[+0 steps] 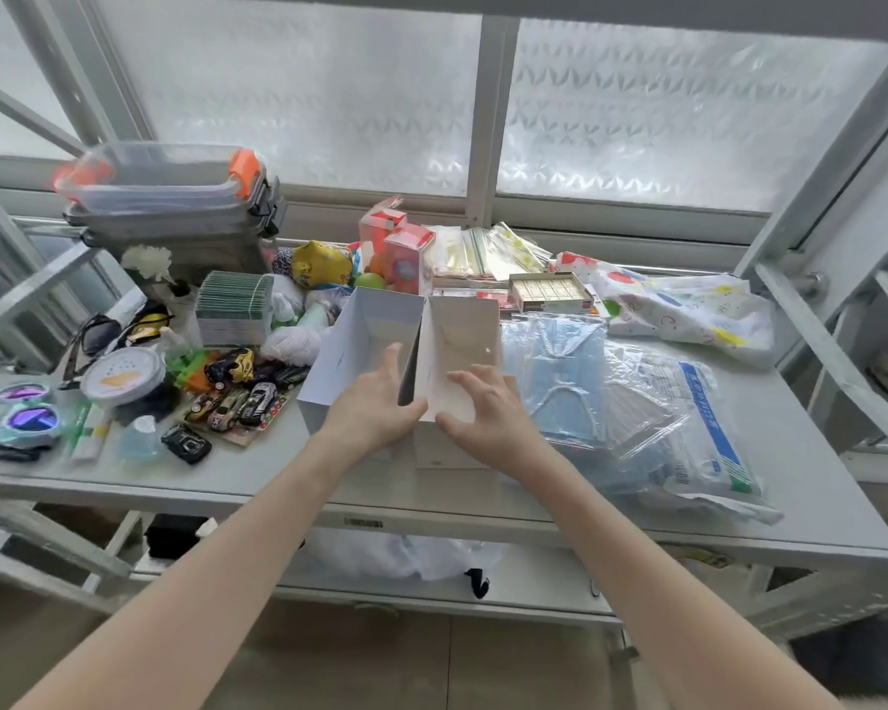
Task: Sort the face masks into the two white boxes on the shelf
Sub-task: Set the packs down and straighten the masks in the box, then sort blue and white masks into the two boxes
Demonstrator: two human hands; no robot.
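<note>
Two white boxes (421, 345) side by side under both hands. Left hand (375, 407) and right hand (488, 407), fingers straight, rest on near rims. Bagged blue masks (575, 381) just right of right hand.

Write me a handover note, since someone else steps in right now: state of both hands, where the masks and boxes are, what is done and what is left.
Left hand: fingers straight, resting on the near edge of the left white box.
Right hand: loosely curled over the near edge of the right white box; a firm grip cannot be told.
The boxes stand side by side, touching, on the shelf; both look empty.
Blue face masks lie in clear bags just right of the boxes, none picked up.
Done: boxes placed. Left: all sorting.
</note>
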